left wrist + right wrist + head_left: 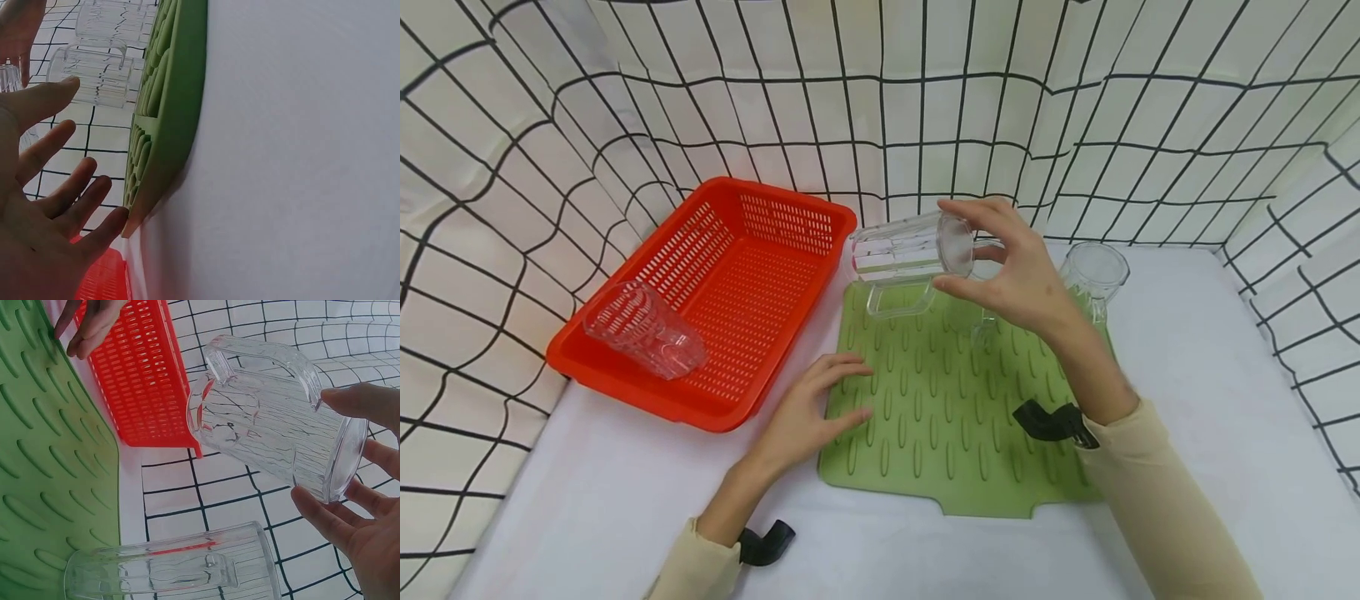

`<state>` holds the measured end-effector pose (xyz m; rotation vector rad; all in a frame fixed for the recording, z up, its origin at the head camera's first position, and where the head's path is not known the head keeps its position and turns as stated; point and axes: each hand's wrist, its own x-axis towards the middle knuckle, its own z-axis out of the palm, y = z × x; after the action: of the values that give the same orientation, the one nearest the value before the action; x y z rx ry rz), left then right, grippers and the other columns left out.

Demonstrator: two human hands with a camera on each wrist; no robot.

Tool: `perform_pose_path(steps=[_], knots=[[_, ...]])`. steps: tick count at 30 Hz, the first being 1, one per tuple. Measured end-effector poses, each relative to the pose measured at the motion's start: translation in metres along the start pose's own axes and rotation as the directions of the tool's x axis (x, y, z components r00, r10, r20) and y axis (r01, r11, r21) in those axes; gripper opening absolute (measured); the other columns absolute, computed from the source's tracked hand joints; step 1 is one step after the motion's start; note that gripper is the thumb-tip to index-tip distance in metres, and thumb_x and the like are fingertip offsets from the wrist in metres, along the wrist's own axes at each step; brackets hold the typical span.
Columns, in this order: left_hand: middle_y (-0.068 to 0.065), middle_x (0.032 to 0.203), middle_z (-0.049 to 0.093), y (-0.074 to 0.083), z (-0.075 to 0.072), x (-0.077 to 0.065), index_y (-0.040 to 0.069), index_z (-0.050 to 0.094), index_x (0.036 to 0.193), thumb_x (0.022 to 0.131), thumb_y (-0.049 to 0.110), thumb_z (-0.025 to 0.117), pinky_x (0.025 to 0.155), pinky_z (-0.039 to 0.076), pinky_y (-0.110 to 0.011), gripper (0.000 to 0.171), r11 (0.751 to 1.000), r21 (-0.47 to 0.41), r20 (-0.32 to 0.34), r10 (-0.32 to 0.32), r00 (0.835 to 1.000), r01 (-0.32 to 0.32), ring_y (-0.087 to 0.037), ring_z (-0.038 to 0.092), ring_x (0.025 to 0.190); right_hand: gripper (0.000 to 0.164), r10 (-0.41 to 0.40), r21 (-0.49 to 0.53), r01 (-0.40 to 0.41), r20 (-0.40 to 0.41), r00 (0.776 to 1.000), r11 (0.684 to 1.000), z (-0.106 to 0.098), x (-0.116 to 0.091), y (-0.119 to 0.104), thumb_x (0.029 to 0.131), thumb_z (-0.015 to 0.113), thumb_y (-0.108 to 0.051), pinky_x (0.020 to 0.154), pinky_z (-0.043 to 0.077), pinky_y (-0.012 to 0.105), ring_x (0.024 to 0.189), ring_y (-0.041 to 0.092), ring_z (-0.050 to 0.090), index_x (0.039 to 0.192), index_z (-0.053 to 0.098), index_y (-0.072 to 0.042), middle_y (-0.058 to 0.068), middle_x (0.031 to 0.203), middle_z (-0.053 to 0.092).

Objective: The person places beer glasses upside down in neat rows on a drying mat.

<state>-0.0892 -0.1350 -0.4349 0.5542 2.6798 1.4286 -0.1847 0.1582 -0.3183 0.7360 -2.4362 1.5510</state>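
Observation:
My right hand [1018, 271] holds a clear glass mug [902, 250] by its base end, thumb and fingers around the rim of the base. The mug lies tilted on its side in the air, mouth toward the left and handle [269, 356] on the underside in the head view. My left hand [808, 408] is over the left edge of a green drying mat [917, 417], fingers spread and holding nothing. Another clear mug [1096, 271] stands at the mat's back right corner. One more mug [169, 569] is on the mat behind my right hand, partly hidden in the head view.
A red plastic basket [797, 350] stands at the left, with a clear glass mug [647, 333] lying inside. White cloth covers the table [1195, 400]. A black wire grid [880, 79] over white sheeting encloses the back and sides.

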Motion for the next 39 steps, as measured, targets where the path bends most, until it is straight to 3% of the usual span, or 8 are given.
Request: perform_pose_path(steps=[16, 29, 39], knots=[[-0.002, 0.143, 0.063, -0.010, -0.002, -0.008, 0.019, 0.073, 0.127, 0.081, 0.017, 0.090, 0.121, 0.042, -0.054, 0.049, 1.000, 0.023, 0.050, 0.020, 0.999, -0.021, -0.027, 0.056, 0.140, 0.077, -0.022, -0.059, 0.025, 0.048, 0.999, 0.998, 0.007, 0.011, -0.004, 0.079, 0.091, -0.012, 0.103, 0.059, 0.042, 0.122, 0.020, 0.058, 0.149, 0.058, -0.020, 0.005, 0.141, 0.057], [-0.004, 0.155, 0.053, -0.013, -0.002, -0.009, 0.024, 0.069, 0.134, 0.077, 0.024, 0.093, 0.116, 0.044, -0.059, 0.061, 0.992, 0.120, 0.161, 0.014, 0.987, -0.033, -0.033, 0.048, 0.147, 0.075, -0.014, -0.130, 0.026, 0.093, 0.996, 0.991, 0.011, 0.019, -0.007, 0.079, 0.090, -0.015, 0.103, 0.058, 0.041, 0.127, 0.019, 0.057, 0.147, 0.060, -0.019, 0.003, 0.145, 0.056], [-0.002, 0.159, 0.049, -0.015, -0.001, -0.012, 0.025, 0.069, 0.135, 0.077, 0.029, 0.093, 0.117, 0.042, -0.062, 0.063, 0.984, 0.171, 0.194, 0.010, 0.981, -0.044, -0.033, 0.043, 0.150, 0.073, -0.042, -0.170, 0.066, 0.141, 0.989, 0.983, 0.019, 0.022, -0.006, 0.080, 0.089, -0.015, 0.100, 0.057, 0.038, 0.126, 0.022, 0.058, 0.146, 0.060, -0.015, 0.008, 0.144, 0.057]])
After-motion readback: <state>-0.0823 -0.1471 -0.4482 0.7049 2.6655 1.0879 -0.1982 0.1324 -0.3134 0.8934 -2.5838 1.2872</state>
